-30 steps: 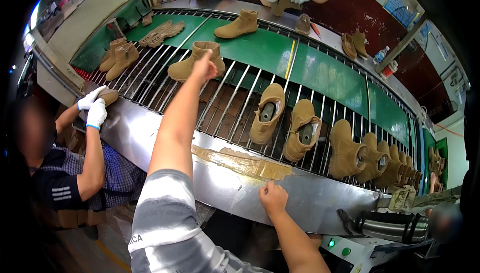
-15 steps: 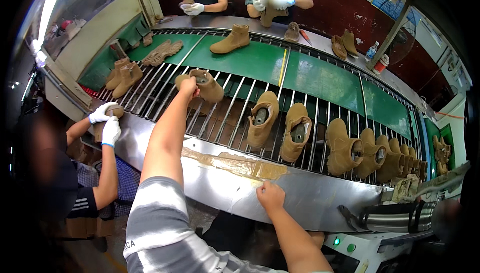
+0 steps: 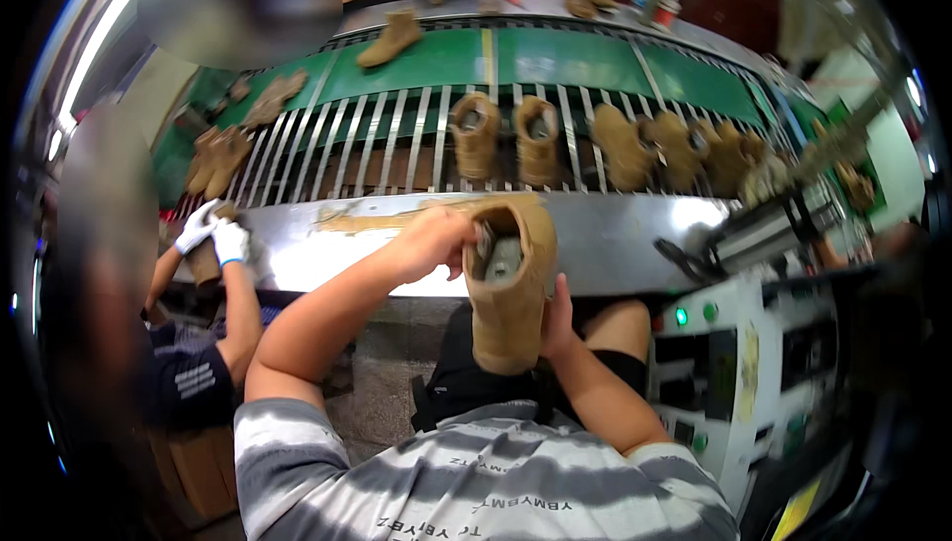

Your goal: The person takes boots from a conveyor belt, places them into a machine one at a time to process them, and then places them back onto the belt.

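Note:
A tan ankle boot is held up over the near metal ledge, close to my body. Its opening faces up and shows a grey-green form inside. My left hand grips the collar at its left side, thumb and fingers closed on the rim. Against the boot's right side lies my right hand; its thumb shows, and the other fingers are hidden by the boot. On the roller rack beyond stand two similar upright boots.
Several more tan boots line the metal roller rack to the right. The green belt runs behind it. At left a co-worker's white-gloved hands hold a boot. A steel flask and a machine with green buttons stand right.
The boot has come off the rack toward me in my left hand. My right hand has moved from the ledge to the boot's side. The view has tilted down and shifted.

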Motion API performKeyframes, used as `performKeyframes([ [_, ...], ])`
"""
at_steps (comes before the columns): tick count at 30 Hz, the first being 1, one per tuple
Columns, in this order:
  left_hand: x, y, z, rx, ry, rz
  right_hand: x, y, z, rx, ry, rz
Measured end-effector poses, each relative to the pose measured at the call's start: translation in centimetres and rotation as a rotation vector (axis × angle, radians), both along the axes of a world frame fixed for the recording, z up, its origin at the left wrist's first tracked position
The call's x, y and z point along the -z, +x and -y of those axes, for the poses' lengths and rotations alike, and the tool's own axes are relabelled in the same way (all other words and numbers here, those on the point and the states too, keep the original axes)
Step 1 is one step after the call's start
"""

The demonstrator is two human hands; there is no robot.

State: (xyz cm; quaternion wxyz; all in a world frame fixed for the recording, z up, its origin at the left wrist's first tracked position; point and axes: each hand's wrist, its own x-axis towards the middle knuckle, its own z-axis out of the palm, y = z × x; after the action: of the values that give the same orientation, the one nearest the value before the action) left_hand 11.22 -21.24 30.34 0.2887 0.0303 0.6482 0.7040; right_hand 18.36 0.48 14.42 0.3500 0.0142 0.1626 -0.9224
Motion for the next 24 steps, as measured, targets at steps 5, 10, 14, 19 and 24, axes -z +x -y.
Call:
performKeyframes([
  [5, -0.3, 5.4, -7.6, 0.259, -0.001, -0.039, -3.3, 8.7, -4.6, 0.424, 0.019, -0.023],
  [10, 1.7, 6.8, -15.8, 0.327, 0.339, 0.118, -5.7, 13.7, -12.2, 0.657, -0.049, -0.07],
  [14, 5.3, 6.1, -20.7, 0.544, 0.246, -0.172, -6.7, 14.9, -20.6, 0.893, 0.036, -0.178],
  [19, 17.7, 1.2, -22.6, 0.162, -0.05, -0.233, -7.4, 18.5, -34.5, 1.366, 0.586, -0.138],
  [24, 29.8, -3.2, -18.7, -0.26, -0.425, -0.561, -14.1, 18.8, -49.0, 1.742, 1.539, 0.066],
])
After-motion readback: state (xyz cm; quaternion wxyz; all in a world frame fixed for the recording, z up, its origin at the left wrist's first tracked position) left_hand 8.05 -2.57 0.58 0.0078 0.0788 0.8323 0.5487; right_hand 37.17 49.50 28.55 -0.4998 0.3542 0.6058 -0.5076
